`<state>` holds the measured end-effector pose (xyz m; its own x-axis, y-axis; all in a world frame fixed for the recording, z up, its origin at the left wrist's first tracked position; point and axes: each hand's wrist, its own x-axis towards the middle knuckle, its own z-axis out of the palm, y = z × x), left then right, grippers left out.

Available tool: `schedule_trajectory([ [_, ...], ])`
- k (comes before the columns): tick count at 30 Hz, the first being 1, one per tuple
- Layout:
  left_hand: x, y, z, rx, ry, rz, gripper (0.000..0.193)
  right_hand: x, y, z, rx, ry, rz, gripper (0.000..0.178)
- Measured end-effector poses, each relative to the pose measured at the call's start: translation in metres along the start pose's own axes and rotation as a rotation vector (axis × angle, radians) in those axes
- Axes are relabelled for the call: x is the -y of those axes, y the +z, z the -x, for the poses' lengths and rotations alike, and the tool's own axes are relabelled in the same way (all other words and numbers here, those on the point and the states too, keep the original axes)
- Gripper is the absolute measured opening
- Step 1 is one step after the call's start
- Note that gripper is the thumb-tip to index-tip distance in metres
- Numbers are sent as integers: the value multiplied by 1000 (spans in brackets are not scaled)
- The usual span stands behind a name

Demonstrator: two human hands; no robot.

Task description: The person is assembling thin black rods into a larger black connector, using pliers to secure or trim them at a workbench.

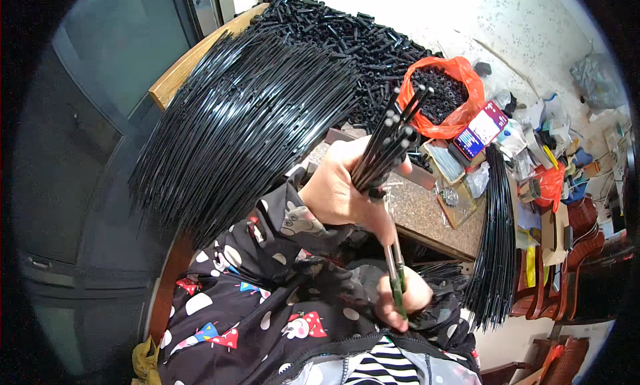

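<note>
My left hand (339, 193) is closed around a bundle of thin black rods (380, 155), whose pale-tipped ends fan upward. Below it, my right hand (408, 296) grips a slim metal tool with two shafts and green handles (396, 278). The tool's upper end meets the lower part of the bundle at my left hand, and fingers partly hide its jaws, so its exact kind is unclear. To the left of my hands lies a wide, thick spread of long black rods (247, 112).
A heap of short black tubes (333, 32) covers the back of the table. An orange plastic bag (475, 85) of small black parts stands there, beside a lit phone (481, 129). Another bunch of black rods (493, 252) hangs over the table's right edge. Clutter (553, 145) lies farther right.
</note>
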<state>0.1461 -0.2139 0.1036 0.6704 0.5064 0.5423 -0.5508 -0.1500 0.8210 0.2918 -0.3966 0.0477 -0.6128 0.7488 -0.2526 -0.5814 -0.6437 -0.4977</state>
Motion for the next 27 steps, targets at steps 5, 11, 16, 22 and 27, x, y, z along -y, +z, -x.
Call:
schedule_trajectory([
  [5, 5, 0, -12, -20, 83, -158, 70, 29, 25, -8, -665, -394, 1143, 52],
  [11, -11, -6, 3, -132, -100, -60, 85, 24, 53, -11, -798, -572, 1607, 30],
  [16, -9, -4, 1, -39, -153, -240, 65, 11, 32, -9, -316, -193, 684, 33],
  [22, -22, -4, 2, -99, -62, -417, 41, 47, 42, 2, -148, -43, 493, 57],
  [27, -4, 0, -1, -101, -128, -333, 30, 10, 29, -18, -467, -173, 719, 21],
])
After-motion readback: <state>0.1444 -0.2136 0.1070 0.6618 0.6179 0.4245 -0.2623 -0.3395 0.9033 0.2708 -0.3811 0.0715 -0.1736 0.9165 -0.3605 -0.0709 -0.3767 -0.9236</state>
